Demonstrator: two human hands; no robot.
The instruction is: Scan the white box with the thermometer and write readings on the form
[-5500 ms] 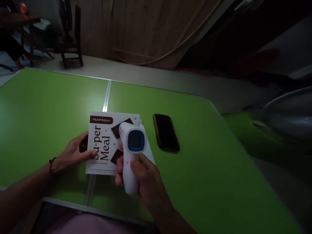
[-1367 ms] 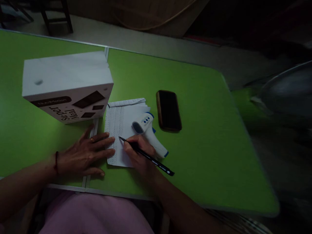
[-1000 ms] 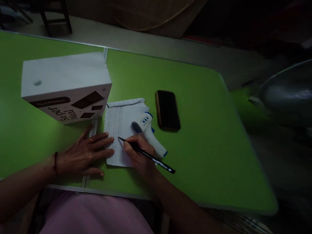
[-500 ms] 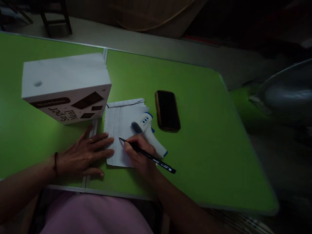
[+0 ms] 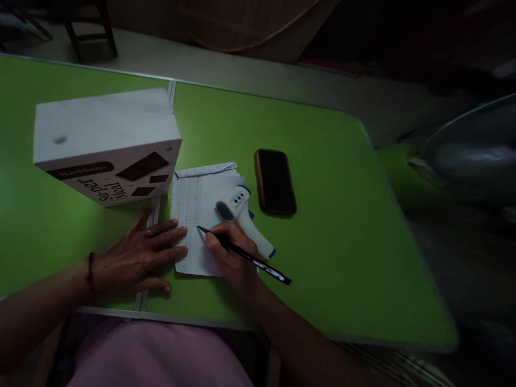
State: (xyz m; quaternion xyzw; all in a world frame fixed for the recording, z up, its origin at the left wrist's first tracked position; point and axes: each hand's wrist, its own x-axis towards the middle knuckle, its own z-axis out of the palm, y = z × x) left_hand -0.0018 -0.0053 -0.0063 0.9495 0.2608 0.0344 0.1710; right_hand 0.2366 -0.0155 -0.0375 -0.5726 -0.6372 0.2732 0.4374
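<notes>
My right hand (image 5: 234, 252) is closed around a black pen (image 5: 258, 262), its tip at the written part of a white notepad (image 5: 187, 199). Rows of small handwriting fill the left part of the page. Fingers spread, my left hand (image 5: 141, 255) lies flat, with its fingertips on the page's left edge and the palm over the table. A white and blue infrared thermometer (image 5: 252, 231) rests on the right side of the notepad, partly behind my right hand. The notepad's lower right part is hidden by that hand.
A white box (image 5: 108, 129) with dark print stands left of the notepad on the green table (image 5: 342, 242). To the right lies a dark phone (image 5: 276, 181) in a brown case. A dark stool (image 5: 91, 37) stands beyond the table's far edge.
The pen tip has shifted very slightly right on the page. The whole view has drifted a little; my left hand stays flat in the same place.
</notes>
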